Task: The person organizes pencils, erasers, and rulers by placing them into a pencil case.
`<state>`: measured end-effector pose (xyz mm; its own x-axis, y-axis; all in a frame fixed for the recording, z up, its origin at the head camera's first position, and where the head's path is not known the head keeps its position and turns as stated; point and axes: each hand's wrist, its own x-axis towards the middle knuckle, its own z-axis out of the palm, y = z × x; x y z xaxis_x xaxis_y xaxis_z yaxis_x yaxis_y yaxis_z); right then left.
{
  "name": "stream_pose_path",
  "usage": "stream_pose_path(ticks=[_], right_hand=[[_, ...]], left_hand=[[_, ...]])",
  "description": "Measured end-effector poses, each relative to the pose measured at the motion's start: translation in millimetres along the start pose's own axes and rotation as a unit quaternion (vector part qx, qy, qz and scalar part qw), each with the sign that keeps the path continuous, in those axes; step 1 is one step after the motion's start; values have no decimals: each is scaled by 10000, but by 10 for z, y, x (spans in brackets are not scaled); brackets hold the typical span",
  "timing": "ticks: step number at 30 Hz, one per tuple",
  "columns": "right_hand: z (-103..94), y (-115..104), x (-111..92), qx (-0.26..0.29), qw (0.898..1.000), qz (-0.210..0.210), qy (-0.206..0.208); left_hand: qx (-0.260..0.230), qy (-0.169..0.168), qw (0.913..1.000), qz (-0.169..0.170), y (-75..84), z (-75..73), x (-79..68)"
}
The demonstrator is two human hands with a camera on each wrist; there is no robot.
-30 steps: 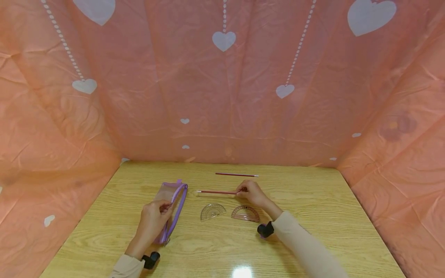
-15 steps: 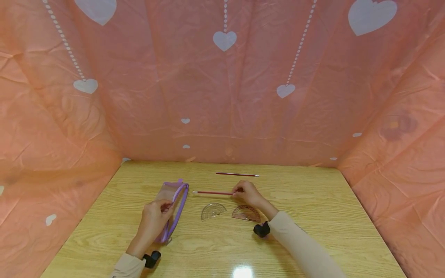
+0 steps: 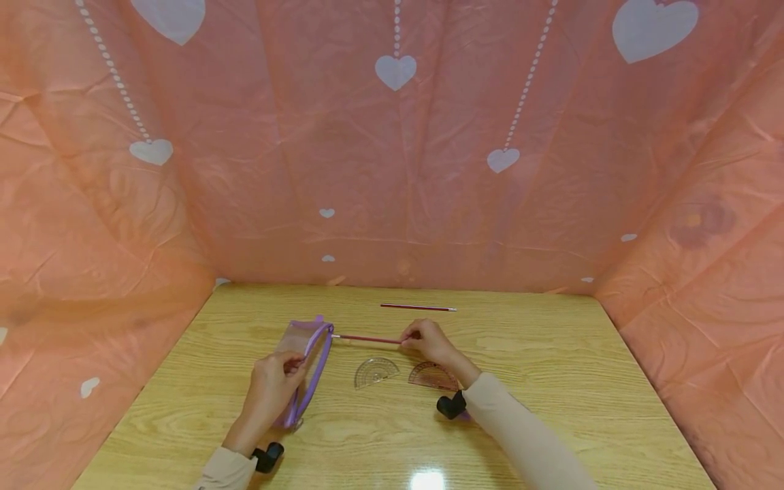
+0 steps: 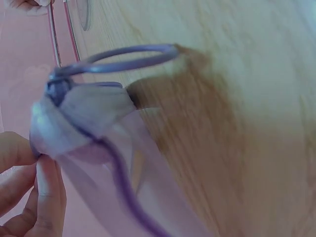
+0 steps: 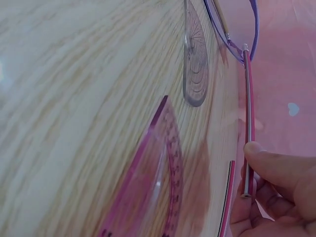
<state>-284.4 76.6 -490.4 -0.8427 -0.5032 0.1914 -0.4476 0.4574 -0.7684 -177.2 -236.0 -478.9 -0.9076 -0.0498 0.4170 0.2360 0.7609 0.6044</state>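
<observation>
My left hand (image 3: 272, 384) pinches the upper edge of a see-through pencil case (image 3: 318, 367) with purple trim, holding its mouth apart. In the left wrist view, thumb and fingertips (image 4: 47, 170) meet on the case's rim. Between thumb and fingers, my right hand (image 3: 431, 340) holds a red pencil (image 3: 370, 339) near one end. The pencil's silver-and-white eraser end points left and overlaps the opening of the case in the head view. Through the case's wall shows a tan strip (image 4: 137, 170).
A clear protractor (image 3: 376, 373) and a pink protractor (image 3: 432, 376) lie on the wooden table (image 3: 367, 442) in front of the hands. Farther back lies a second red pencil (image 3: 418, 307). A pink curtain (image 3: 404, 177) with white hearts encloses the table.
My right hand has moved left, carrying the red pencil's eraser end up to the mouth of the case. The left hand stays nearly still on the case.
</observation>
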Motion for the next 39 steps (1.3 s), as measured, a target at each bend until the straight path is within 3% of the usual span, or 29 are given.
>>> stream_pose_path(ticks=[13, 26, 39], right_hand=[[107, -49, 52, 223, 9995, 204, -26], [238, -116, 122, -1, 9997, 220, 131], [324, -184, 174, 174, 9988, 439, 145]], left_hand=[[-37, -99, 9998, -156, 4, -38, -11], [-7, 36, 10000, -16, 23, -28, -17], [-30, 73, 9999, 87, 23, -15, -8]])
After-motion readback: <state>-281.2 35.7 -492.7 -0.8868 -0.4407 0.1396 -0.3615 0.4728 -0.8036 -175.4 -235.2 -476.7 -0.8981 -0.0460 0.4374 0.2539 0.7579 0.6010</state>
